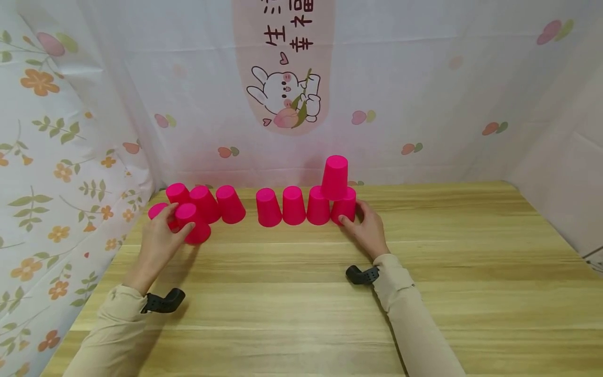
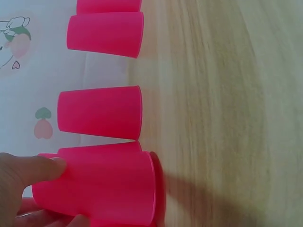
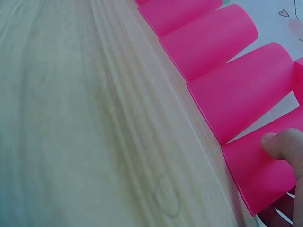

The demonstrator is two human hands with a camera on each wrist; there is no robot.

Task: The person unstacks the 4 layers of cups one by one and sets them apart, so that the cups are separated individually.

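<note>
My left hand (image 1: 162,238) holds an upside-down pink cup (image 1: 195,230) near its closed top, thumb on one side and fingers on the other. That cup (image 2: 104,189) fills the lower part of the left wrist view, overlapping other pink ones behind it. Around it, in the head view, stand a back cup (image 1: 177,192), a partly hidden left cup (image 1: 157,210) and a cup to its right (image 1: 206,204). My right hand (image 1: 369,229) grips the rightmost cup (image 1: 343,210) of a row, thumb in front. One more cup (image 1: 335,178) rests upside down across the row's two right-hand cups.
Further along stand more upside-down cups: one (image 1: 231,204) by the left group, then the row's left cup (image 1: 268,208), middle cup (image 1: 294,206) and another (image 1: 318,207). Behind the wooden table (image 1: 282,303) hangs a printed white curtain (image 1: 424,94). Each wrist carries a black mount (image 1: 165,301).
</note>
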